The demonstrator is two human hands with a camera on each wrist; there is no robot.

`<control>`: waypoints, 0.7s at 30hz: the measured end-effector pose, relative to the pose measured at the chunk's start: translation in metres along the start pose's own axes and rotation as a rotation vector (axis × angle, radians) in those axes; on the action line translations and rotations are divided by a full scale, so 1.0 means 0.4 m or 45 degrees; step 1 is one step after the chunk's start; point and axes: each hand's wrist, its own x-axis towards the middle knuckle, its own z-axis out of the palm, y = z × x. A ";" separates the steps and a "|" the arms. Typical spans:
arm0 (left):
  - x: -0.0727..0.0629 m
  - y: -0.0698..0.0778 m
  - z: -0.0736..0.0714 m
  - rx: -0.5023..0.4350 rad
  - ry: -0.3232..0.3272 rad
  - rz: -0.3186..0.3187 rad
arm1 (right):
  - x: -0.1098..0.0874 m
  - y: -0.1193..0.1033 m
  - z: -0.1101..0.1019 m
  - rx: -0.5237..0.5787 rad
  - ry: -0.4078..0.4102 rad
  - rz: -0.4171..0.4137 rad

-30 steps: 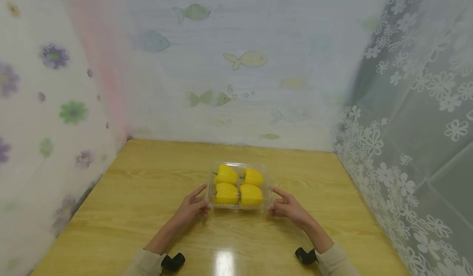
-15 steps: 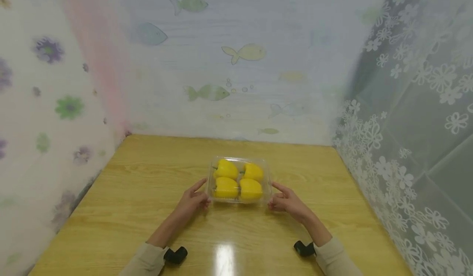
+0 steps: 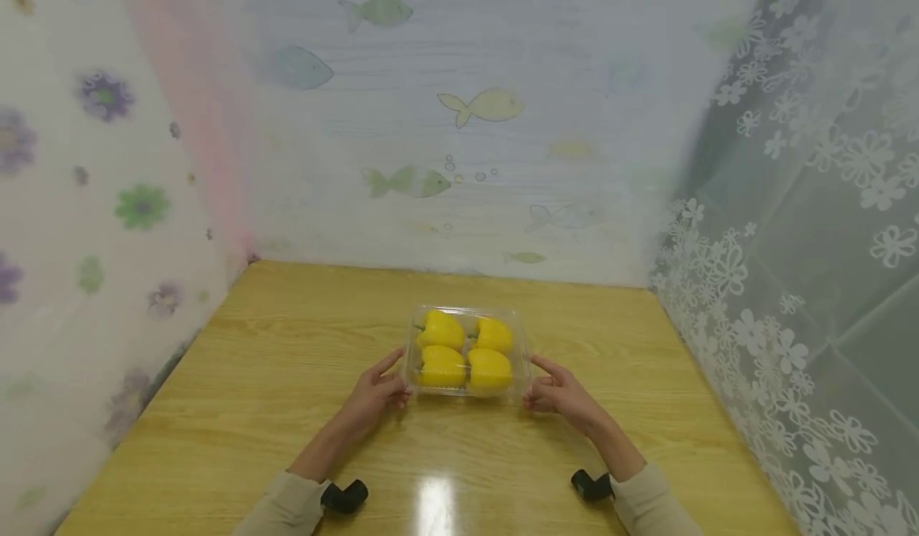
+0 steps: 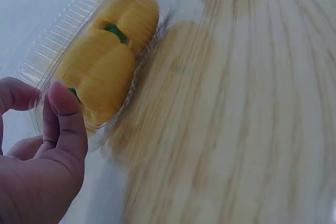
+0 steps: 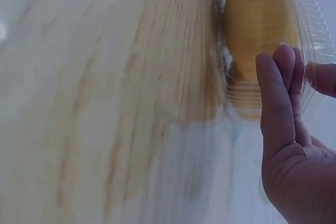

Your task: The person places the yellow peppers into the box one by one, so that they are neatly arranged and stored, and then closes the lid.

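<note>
A clear plastic clamshell box (image 3: 467,390) holds several yellow bell peppers (image 3: 490,369) with green stems, seen through its lid. My left hand (image 3: 372,396) grips the box's left end, index finger stretched along the side and thumb near the front corner. At the right end, my right hand (image 3: 563,400) holds it in a mirrored way. In the left wrist view two peppers (image 4: 102,74) lie behind the ribbed plastic wall, and the left fingertips pinch the rim. The right wrist view shows the right fingertips at the box's edge, over a blurred pepper (image 5: 257,24).
A wooden table (image 3: 301,313) lies under the box and hands. Behind it hangs a pale fish-print sheet (image 3: 459,57), with a flowered sheet (image 3: 57,225) on the left and a flower-patterned clear curtain (image 3: 790,321) on the right. Black wrist devices (image 3: 345,496) sit at both cuffs.
The head view has shifted slightly. Both hands keep their hold at the two ends of the box, which stays in nearly the same place on the table.
</note>
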 end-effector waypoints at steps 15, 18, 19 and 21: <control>-0.006 0.007 -0.003 0.071 0.019 -0.005 | 0.003 0.003 0.009 0.015 -0.041 0.003; -0.006 0.009 -0.004 0.098 0.034 -0.021 | 0.003 0.004 0.010 0.018 -0.035 0.009; -0.005 0.010 -0.005 0.106 0.037 -0.024 | 0.003 0.004 0.010 0.014 -0.038 0.011; -0.007 0.012 -0.007 0.122 0.043 -0.030 | 0.001 0.004 0.005 -0.016 -0.037 0.009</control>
